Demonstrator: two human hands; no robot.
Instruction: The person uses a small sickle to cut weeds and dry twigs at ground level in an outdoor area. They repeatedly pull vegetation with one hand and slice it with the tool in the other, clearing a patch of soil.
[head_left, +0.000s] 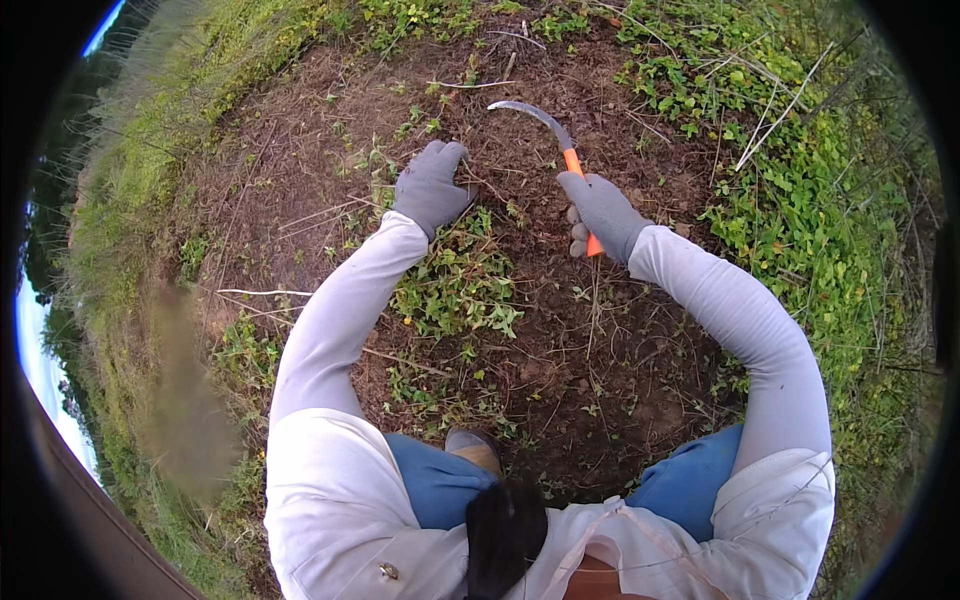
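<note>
In the head view, my right hand (606, 214), in a grey glove, grips the orange handle (573, 162) of a sickle. Its curved metal blade (536, 114) points up and to the left, above the soil. My left hand (433, 184), also gloved in grey, is low over the ground with its fingers curled down among thin stems. Whether it grasps any of them is hidden by the glove. Just below that hand lies a clump of green leafy vines (457, 285), with some leaves wilted.
Bare brown soil (637, 360) with dry stems spreads between my arms. Dense green vines (795, 247) grow on the right, crossed by pale dry stalks (784, 109). Taller grass (127, 225) stands at the left. My shoe (472, 448) shows below the clump.
</note>
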